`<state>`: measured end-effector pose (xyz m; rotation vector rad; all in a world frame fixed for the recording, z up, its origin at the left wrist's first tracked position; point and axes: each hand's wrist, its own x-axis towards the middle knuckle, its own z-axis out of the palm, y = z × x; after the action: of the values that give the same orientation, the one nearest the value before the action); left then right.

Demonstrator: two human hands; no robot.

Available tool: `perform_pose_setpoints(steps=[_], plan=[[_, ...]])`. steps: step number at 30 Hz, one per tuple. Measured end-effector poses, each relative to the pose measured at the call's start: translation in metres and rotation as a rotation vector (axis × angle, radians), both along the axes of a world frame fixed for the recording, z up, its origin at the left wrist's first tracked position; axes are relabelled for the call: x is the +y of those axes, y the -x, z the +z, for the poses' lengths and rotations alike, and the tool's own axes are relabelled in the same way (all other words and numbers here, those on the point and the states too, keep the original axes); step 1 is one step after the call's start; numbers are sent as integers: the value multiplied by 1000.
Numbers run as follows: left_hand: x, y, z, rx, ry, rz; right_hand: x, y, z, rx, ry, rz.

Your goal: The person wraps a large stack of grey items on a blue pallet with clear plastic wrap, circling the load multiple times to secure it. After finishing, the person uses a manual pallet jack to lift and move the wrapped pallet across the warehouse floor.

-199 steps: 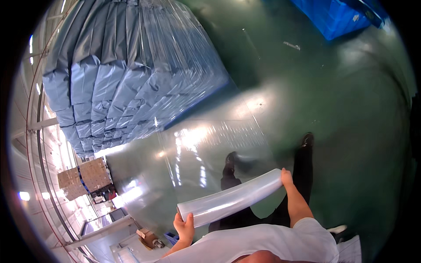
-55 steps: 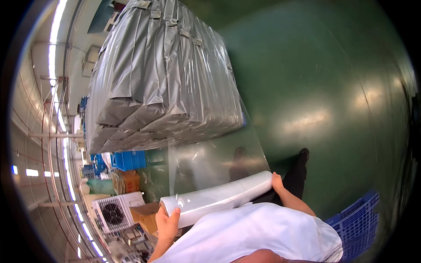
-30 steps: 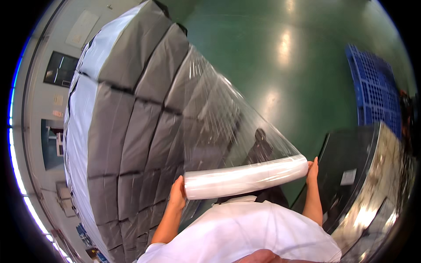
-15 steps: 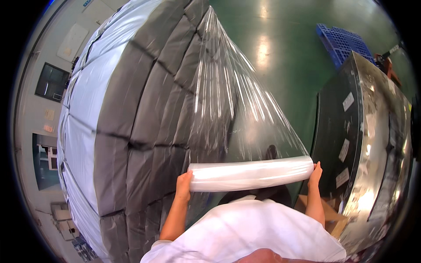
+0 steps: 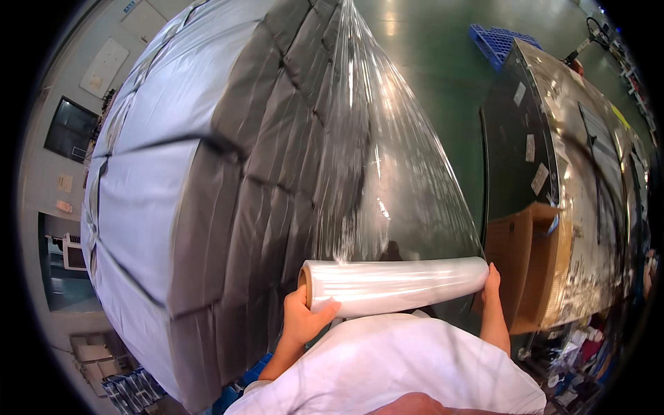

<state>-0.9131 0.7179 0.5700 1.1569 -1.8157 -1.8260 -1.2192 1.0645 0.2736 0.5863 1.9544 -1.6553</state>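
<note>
A thick roll of clear stretch film (image 5: 401, 282) lies crosswise in front of my body, held between both hands. My left hand (image 5: 304, 315) grips its left end at the cardboard core, with the thumb lying on the film. At the opposite end, my right hand (image 5: 492, 280) closes around the roll's edge; part of its fingers is hidden. From the roll a taut sheet of film (image 5: 394, 159) runs forward and narrows to a point at the far edge of a tall stack of grey wrapped bundles (image 5: 270, 152) on my left.
To the right stands a dark, metal-topped cabinet (image 5: 515, 131) with paper labels, and an open cardboard box (image 5: 522, 270) beside it. A blue plastic pallet (image 5: 498, 43) lies farther off on the green floor (image 5: 436, 41). Clutter (image 5: 574, 360) sits at the lower right.
The view has shifted backward along the stack, bringing the cardboard box into fuller sight. The film sheet is longer. My left hand's thumb now rests over the roll, whose left end shows its core.
</note>
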Motion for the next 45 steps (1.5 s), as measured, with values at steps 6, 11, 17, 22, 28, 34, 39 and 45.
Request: perform_pose_setpoints(steps=[6,11,17,22,28,34,39,45], plan=[[87,-117,15,20,265,-116,48,-116,-8,-39,-9,219],[137,-223,25,-2,344,-94,87,-234,-8,131,-222,409],[148,-330,69,19,474,-13,66,-343,21,65,-182,463],[154,-406,83,-131,561,-126,78,-468,-93,119,-241,475],[111,-496,91,-156,677,-391,33,-653,-112,-46,-28,311],[59,-553,102,-176,854,-628,-57,-768,-76,-208,176,27],[1,-583,97,-126,971,-687,-139,-817,-80,-255,274,-31],[-103,-569,68,-5,639,-733,-188,-850,-92,-157,631,-529]])
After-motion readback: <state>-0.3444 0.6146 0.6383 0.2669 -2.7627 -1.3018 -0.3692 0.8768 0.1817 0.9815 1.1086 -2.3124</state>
